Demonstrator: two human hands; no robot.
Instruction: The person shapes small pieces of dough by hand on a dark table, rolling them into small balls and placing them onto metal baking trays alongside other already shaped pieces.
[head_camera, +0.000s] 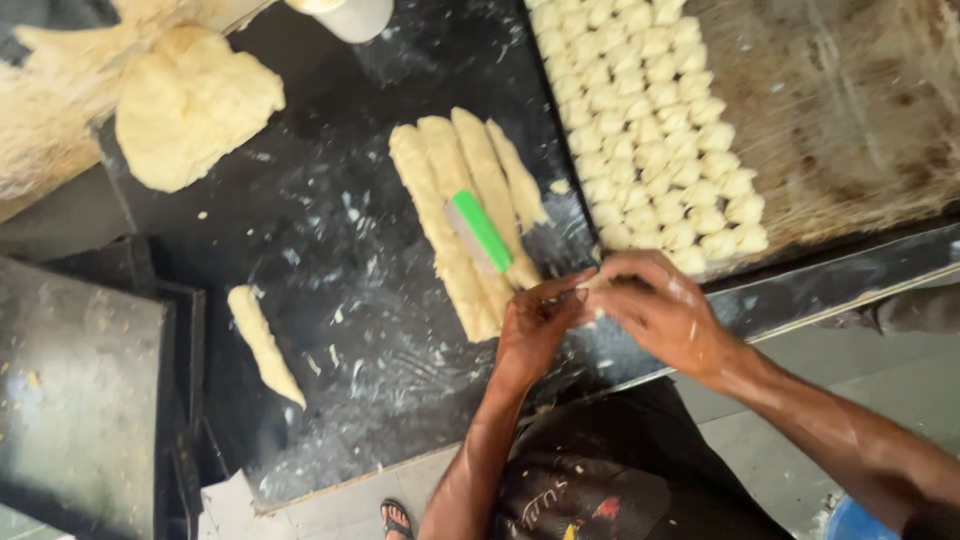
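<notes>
The dark, flour-dusted stone counter (330, 300) is filling most of the view, and everything is sitting on it. Along its far right side a wide, worn metal baking tray (850, 110) is lying, and on its left part neat rows of small pale dough pieces (650, 120) are packing together, touching one another. At the far left a big, rough lump of pale yellow dough (190, 105) is resting, well apart from the hands. In the middle, a cluster of long rolled dough ropes (455, 200) is lying side by side, touching, running from the far edge toward the person. Across them a knife with a bright green handle (478, 230) is lying loose, blade pointing away from the hands. One short dough rope (262, 343) is lying alone to the left, well apart from the rest.

Now the hands, meeting just beside the near end of the ropes and near the tray's corner. The left hand (535, 325) is curling in, fingertips pinched on a small bit of pale dough (597, 283). The right hand (665, 310) is closing over from the other side, thumb and fingers pressing the same bit, so both hands are gripping it between them above the counter edge.
</notes>
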